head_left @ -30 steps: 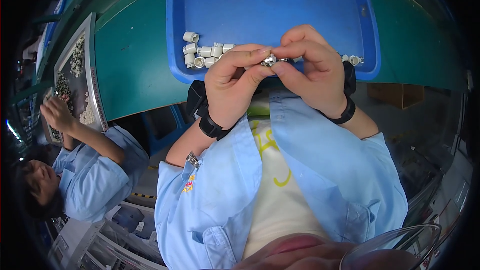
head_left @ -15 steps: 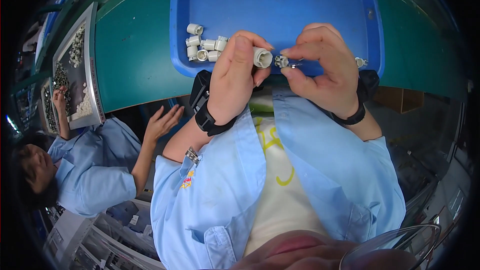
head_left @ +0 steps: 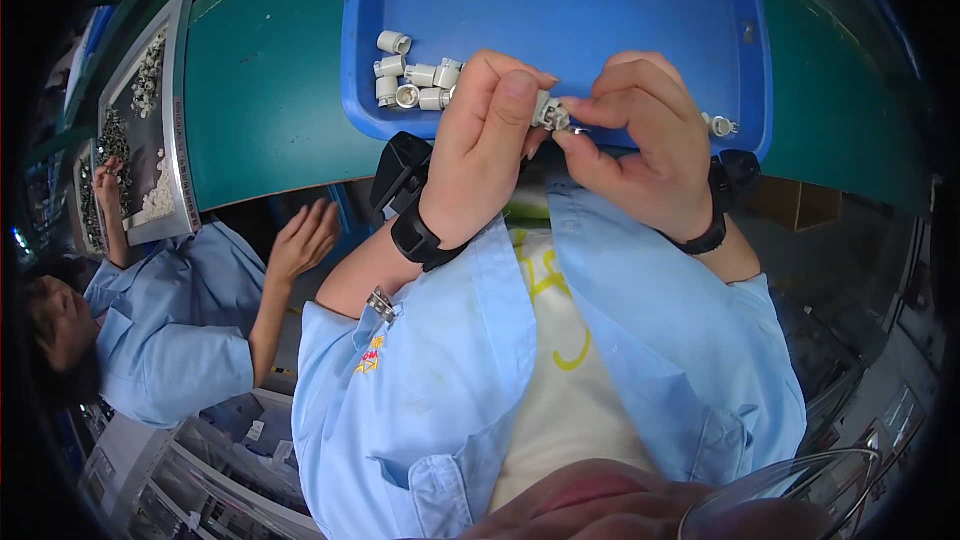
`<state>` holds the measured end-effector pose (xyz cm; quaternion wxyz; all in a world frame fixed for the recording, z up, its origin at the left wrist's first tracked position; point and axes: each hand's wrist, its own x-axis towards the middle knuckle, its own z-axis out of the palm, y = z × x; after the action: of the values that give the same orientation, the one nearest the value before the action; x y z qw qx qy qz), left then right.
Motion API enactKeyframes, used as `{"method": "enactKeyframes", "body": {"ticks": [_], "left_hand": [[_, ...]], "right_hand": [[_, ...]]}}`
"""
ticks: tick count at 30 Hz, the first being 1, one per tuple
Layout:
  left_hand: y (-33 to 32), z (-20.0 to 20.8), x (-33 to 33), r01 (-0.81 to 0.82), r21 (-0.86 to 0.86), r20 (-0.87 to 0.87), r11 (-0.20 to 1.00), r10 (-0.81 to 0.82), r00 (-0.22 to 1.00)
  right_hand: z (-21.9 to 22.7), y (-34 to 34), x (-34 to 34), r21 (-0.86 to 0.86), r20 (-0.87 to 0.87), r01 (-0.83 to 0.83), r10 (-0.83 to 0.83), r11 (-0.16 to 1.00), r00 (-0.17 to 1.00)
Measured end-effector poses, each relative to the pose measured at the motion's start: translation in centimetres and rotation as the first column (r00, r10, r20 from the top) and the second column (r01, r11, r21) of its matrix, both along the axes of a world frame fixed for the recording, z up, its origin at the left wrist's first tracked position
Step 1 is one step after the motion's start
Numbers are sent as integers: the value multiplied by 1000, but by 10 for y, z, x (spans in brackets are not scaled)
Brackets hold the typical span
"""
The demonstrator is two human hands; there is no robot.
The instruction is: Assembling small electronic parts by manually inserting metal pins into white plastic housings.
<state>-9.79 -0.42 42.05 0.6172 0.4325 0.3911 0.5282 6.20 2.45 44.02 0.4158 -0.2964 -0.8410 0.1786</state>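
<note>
My left hand (head_left: 478, 145) is closed round a white cylindrical shell (head_left: 542, 106), gripped between thumb and fingers with its open end toward the right. Between the thumb and forefinger of my right hand (head_left: 645, 145) is a small white insert (head_left: 557, 119) with a thin metal bit beside it. The insert meets the mouth of the shell; how deep it sits I cannot tell. Both hands are over the near edge of a blue tray (head_left: 357, 50). Beside my left hand, several similar white shells (head_left: 421, 75) lie in the tray's near left corner.
Another white part (head_left: 720, 126) lies near the tray's right side. The tray stands on a green table (head_left: 270, 90). To the left, a co-worker's hand (head_left: 305, 240) is raised near a metal-framed tray (head_left: 180, 140) of small parts. An open box (head_left: 797, 202) stands below at right.
The shell and the insert were apart with a small gap; now they touch. The co-worker's near hand has shifted slightly left and down in view.
</note>
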Motion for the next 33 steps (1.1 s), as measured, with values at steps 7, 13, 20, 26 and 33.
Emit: {"method": "enactKeyframes", "body": {"ticks": [7, 13, 20, 26, 33], "left_hand": [[-3, -6, -2, -9, 34, 87, 999, 6, 996], [-3, -8, -4, 0, 58, 88, 998, -6, 996], [-2, -8, -4, 6, 61, 52, 998, -10, 999], [-2, -9, -4, -23, 104, -26, 994, 26, 999], [-3, -9, -4, -34, 73, -7, 997, 34, 999]], "right_hand": [[-4, -2, -4, -79, -34, 13, -16, 997, 999], [-6, -1, -5, -62, -29, -2, 0, 998, 1000], [-4, 0, -3, -90, -3, -10, 10, 996, 1000], [0, -1, 0, -129, 41, -32, 37, 991, 998], [-5, -5, -4, -138, -70, -35, 25, 990, 997]]}}
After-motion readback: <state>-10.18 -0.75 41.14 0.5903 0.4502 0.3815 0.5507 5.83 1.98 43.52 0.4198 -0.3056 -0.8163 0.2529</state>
